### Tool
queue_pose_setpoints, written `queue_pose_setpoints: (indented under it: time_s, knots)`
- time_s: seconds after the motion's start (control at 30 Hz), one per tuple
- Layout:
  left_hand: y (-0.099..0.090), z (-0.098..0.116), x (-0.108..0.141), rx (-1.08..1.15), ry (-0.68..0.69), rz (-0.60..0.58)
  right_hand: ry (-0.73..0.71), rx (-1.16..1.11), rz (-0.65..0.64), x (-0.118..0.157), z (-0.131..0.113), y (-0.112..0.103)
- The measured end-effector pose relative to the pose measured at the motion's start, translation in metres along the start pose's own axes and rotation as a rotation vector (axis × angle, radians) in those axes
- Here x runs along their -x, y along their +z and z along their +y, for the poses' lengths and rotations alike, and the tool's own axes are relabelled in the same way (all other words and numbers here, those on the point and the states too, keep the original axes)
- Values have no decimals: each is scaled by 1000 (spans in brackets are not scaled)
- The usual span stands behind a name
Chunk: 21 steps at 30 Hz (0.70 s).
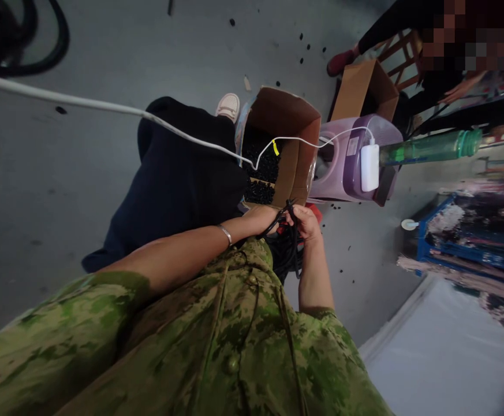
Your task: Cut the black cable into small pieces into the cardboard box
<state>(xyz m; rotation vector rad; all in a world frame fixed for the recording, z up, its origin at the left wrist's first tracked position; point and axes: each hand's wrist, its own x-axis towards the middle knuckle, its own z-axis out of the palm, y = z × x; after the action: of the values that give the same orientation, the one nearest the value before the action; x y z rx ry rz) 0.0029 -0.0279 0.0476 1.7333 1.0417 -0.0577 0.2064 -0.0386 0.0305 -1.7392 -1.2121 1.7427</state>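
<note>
My left hand point(261, 218), with a silver bracelet at the wrist, is closed on a thin black cord point(273, 225) just below the near edge of an open cardboard box. To its right, my right hand point(307, 223) pinches the same kind of cord between thumb and fingers. The strands cross between the two hands, and their short ends point up. Below hangs a bundle of black cords point(287, 257) against my lap. Many small black pieces lie inside the cardboard box point(297, 112). The left fingertips are partly hidden.
A white cable point(104, 106) runs across to a white power bank point(369, 167) on a purple plastic stool point(351, 138). A green bottle point(433, 145) extends beside it. Another person's hand point(463, 89) is at upper right, near a second box point(364, 89). Blue crate point(433, 231) stands right.
</note>
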Motion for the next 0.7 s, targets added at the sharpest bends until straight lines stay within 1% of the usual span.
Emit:
queue_pose_setpoints:
  time_s: [0.07, 0.17, 0.23, 0.27, 0.37, 0.5, 0.6, 0.7]
  knots:
    - [-1, 0, 0, -21, -11, 4, -16, 69, 76, 2, 1, 1]
    - [0, 1, 0, -55, -10, 17, -82, 169, 242, 6, 2, 3]
    - [1, 0, -1, -66, -11, 17, -119, 160, 323, 8, 5, 6]
    - [2, 0, -1, -65, -6, 18, -123, 131, 339, 8, 7, 8]
    - [2, 0, -1, -58, 25, 13, -108, 10, 321, 7, 14, 14]
    - [1, 1, 0, -67, 45, -12, -106, -100, 234, 5, 17, 16]
    - [1, 2, 0, -80, 53, -14, -97, -133, 191, 4, 17, 14]
    - [2, 3, -1, -103, 20, -32, -91, -115, 191, 4, 18, 12]
